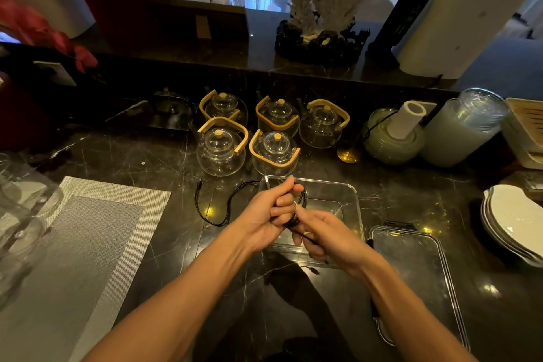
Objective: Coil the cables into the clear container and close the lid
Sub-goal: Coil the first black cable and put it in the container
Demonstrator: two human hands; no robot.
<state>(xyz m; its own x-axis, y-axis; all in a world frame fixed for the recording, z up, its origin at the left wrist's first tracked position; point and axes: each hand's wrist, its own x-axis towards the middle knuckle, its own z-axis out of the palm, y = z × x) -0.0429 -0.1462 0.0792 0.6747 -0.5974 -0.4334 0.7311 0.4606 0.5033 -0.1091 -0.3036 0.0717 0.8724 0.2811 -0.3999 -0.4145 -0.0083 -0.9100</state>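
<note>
Now both hands (293,220) coiling black cable (211,209), over clear container (349,194)

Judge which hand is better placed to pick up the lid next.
Right. The lid lies just right of the right hand; the left hand grips the coiled cable over the container.

Bare desk (182,161) lies open left of the container (351,200), crossed only by a loose cable (202,209). Teapots (249,132) crowd just behind it, the lid (417,267) lies just beside its right, plates (514,220) farther right.
</note>
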